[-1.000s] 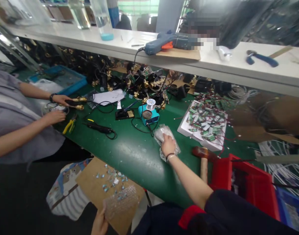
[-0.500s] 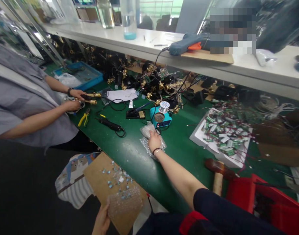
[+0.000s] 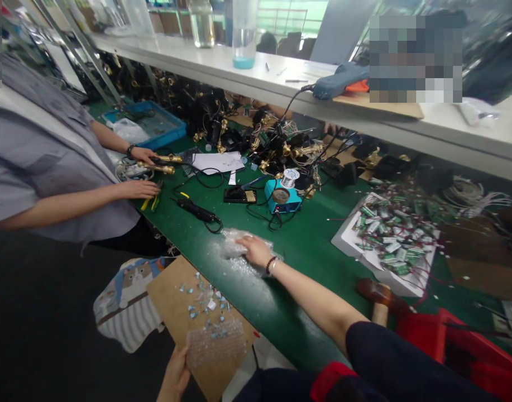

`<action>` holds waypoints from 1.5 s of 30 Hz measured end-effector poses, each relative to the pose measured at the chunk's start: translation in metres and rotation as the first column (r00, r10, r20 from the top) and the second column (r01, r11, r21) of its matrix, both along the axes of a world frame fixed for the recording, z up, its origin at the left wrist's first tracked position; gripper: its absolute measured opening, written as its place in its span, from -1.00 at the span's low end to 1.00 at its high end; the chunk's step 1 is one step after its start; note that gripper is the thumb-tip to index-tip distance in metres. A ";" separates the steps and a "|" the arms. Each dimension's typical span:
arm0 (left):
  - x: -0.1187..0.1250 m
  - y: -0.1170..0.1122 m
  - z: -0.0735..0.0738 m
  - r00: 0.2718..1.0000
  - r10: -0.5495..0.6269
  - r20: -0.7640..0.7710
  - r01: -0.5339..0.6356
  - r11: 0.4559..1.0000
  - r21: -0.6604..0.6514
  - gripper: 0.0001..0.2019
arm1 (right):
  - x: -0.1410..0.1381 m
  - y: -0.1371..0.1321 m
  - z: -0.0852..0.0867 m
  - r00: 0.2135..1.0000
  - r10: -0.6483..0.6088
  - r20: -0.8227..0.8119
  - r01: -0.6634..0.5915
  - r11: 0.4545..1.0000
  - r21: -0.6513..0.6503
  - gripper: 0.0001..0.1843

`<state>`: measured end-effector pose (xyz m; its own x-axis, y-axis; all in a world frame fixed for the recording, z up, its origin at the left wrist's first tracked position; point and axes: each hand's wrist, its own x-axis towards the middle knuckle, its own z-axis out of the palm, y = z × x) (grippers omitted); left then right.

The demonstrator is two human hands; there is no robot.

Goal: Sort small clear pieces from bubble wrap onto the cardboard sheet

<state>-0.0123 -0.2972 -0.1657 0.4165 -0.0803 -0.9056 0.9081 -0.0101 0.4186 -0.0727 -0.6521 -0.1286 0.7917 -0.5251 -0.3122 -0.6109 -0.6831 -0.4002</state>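
On the green bench top, my right hand (image 3: 258, 252) is closed on a crumpled piece of bubble wrap (image 3: 239, 263) and presses it against the surface. Below the bench's front edge, my left hand (image 3: 177, 369) grips the near left edge of a brown cardboard sheet (image 3: 172, 285). A second piece of bubble wrap (image 3: 216, 346) lies on that sheet beside my left thumb. Small pale-blue and white scraps (image 3: 211, 305) are scattered over the cardboard, some under the wrap.
A co-worker's hand (image 3: 140, 190) is at yellow-handled pliers (image 3: 150, 202); the other holds brass fittings (image 3: 167, 164). Beyond my right hand stands a teal soldering station (image 3: 283, 200). A foam tray (image 3: 350, 243) of small boards, a hammer (image 3: 379, 312) and a red bin (image 3: 421, 335) lie right.
My right hand has slid left and slightly nearer with the bubble wrap. My left hand has hardly moved. The co-worker's nearer hand has gone from the brass fittings to the pliers.
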 end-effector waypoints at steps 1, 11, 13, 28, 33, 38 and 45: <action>0.000 0.000 -0.001 1.000 0.000 -0.001 0.000 1.000 0.001 -0.49 | -0.002 0.003 0.003 1.000 0.005 0.010 -0.005 1.000 0.009 -0.34; -0.004 -0.001 -0.004 0.998 0.010 0.056 -0.009 1.000 -0.012 -0.78 | 0.025 -0.035 0.004 0.974 -0.217 -0.064 0.215 0.976 -0.037 -0.32; -0.005 -0.003 -0.002 0.998 0.023 0.062 -0.022 1.000 -0.017 -0.80 | 0.028 -0.005 0.001 0.984 -0.163 -0.068 0.162 0.987 -0.018 -0.32; -0.006 -0.006 -0.006 0.999 0.014 0.046 -0.009 0.994 -0.111 -0.78 | -0.076 0.065 0.017 0.945 -0.324 0.041 0.325 0.944 -0.050 -0.27; -0.005 -0.010 -0.004 0.997 0.076 0.001 -0.075 0.985 -0.157 -0.75 | -0.110 0.042 -0.006 0.789 -0.605 -0.105 0.584 0.793 -0.174 -0.30; -0.005 -0.010 0.001 0.995 0.093 -0.043 -0.100 0.975 -0.200 -0.72 | -0.047 0.104 -0.010 0.967 -0.244 -0.073 0.244 0.970 -0.014 -0.26; -0.001 -0.002 -0.007 0.993 0.101 -0.066 -0.114 0.963 -0.243 -0.62 | 0.026 0.053 0.006 0.990 -0.085 -0.117 0.076 0.994 -0.078 -0.30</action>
<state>-0.0136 -0.2997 -0.1723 0.3876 -0.2607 -0.8842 0.9189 0.1864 0.3478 -0.0470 -0.5996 -0.1222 0.7050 -0.6106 -0.3608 -0.7057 -0.6543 -0.2718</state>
